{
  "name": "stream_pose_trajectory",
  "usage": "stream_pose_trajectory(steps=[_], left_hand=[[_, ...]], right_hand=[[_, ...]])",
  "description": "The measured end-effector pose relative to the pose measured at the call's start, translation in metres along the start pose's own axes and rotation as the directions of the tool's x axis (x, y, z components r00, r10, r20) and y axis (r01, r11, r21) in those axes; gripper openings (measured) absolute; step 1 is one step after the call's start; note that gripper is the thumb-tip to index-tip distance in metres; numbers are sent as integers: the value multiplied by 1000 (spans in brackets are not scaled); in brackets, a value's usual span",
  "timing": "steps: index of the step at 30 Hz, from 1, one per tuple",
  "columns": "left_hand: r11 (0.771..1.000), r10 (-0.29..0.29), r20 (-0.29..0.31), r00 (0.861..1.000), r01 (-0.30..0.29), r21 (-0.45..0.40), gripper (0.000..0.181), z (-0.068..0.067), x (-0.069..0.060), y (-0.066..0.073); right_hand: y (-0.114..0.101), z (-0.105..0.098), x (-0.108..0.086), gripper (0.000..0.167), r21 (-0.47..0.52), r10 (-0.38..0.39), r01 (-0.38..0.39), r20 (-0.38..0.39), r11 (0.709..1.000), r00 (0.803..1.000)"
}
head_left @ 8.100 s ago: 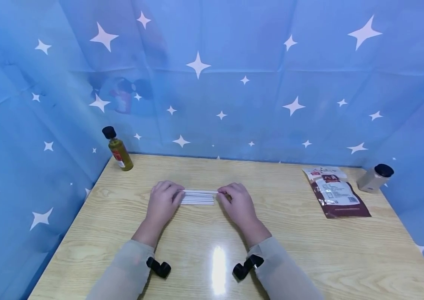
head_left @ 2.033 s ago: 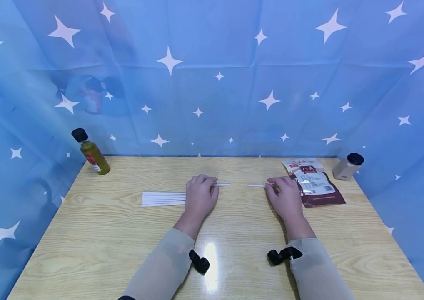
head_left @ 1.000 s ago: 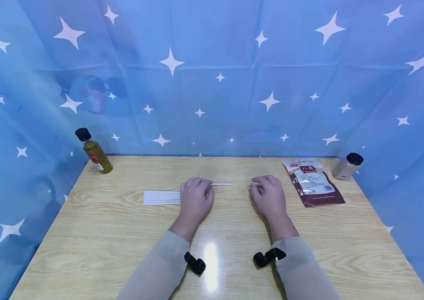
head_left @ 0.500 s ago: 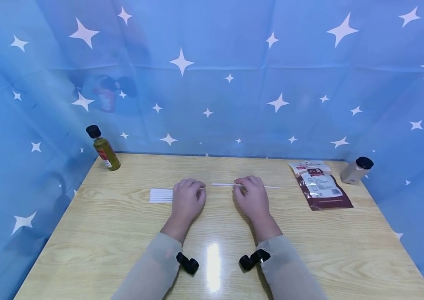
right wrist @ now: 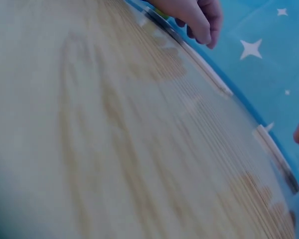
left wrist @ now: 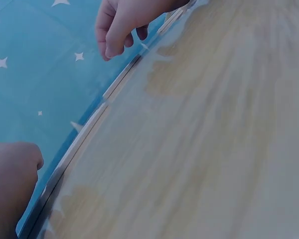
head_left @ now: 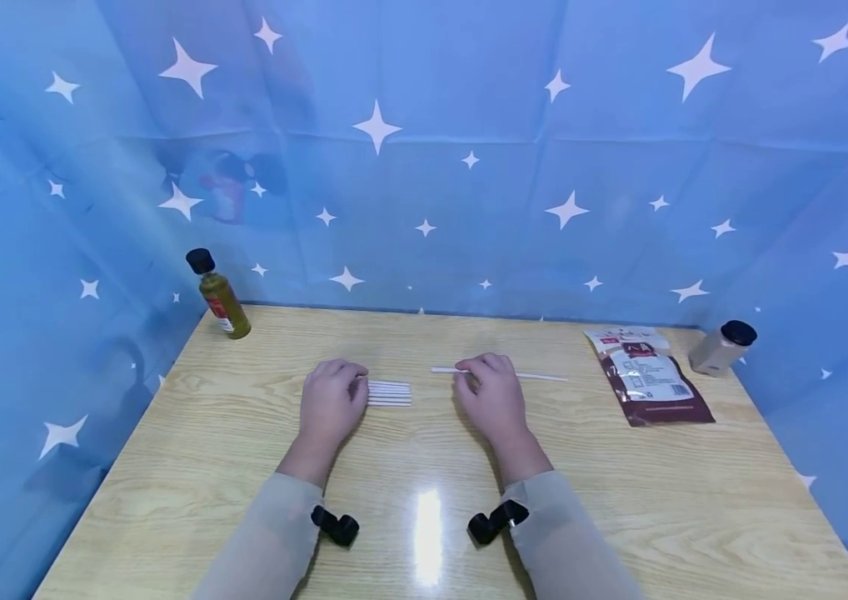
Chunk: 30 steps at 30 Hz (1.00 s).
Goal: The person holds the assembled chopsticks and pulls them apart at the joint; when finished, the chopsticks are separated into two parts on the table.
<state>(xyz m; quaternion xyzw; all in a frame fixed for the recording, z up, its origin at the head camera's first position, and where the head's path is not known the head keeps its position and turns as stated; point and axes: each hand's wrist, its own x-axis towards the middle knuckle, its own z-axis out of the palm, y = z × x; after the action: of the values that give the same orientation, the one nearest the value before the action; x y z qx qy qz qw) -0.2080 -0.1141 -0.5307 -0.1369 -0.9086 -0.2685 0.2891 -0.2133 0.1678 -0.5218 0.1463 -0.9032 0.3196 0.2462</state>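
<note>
Right hand (head_left: 494,396) over stick (head_left: 541,377) (white).

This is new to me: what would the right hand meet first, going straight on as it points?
Beyond the thin white stick at its fingers, the right hand would probably meet the blue cloth backdrop with white stars; depth is unclear.

The head view looks forward and down from high behind the left hand (head_left: 332,398) and right hand (head_left: 495,396), far enough off to take in most of the worktop (head_left: 409,458) and the starry curtain (head_left: 446,92) beyond. The wrist views sit low and close over the worktop, facing the curtain, tilted opposite ways: the worktop's far edge climbs rightward in the left, leftward in the right. They share both hands and that far edge.
</note>
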Motion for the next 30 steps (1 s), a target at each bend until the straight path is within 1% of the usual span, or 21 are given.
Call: stream_pose_trajectory(steps=[4,11,13,15,18,22,23,26,30], left_hand=[[1000,1,29,1000,-1,2,9,-7,-3,-10],[998,-28,68,997,32,-51,15,-20,-7,-29],[996,-38,86,996,45,-71,15,-23,-8,-34],[994,-51,109,993,61,-91,17,-25,-9,-38],[989,-82,164,983,101,-108,20,-25,-9,-39],[985,-125,237,963,150,-90,27,-24,-8,-35],[985,-132,246,960,156,-78,28,-23,-8,-34],[986,-144,254,956,162,-50,27,-21,-8,-32],[985,-158,255,954,170,-26,24,-21,-8,-30]], right_hand=[[-9,8,-1,11,5,7,-7,20,1000,1000],[-36,31,1,10,-19,-38,38,8,999,999],[-46,38,0,12,-34,-25,26,19,999,999],[-55,44,-1,14,-44,-1,3,47,999,999],[-65,49,-3,16,-71,34,-26,115,997,993],[-72,51,-4,14,-128,55,-34,159,991,986],[-72,51,-5,13,-142,55,-32,165,989,985],[-71,51,-6,14,-163,52,-23,176,986,983],[-70,53,-7,14,-148,61,-33,189,988,980]])
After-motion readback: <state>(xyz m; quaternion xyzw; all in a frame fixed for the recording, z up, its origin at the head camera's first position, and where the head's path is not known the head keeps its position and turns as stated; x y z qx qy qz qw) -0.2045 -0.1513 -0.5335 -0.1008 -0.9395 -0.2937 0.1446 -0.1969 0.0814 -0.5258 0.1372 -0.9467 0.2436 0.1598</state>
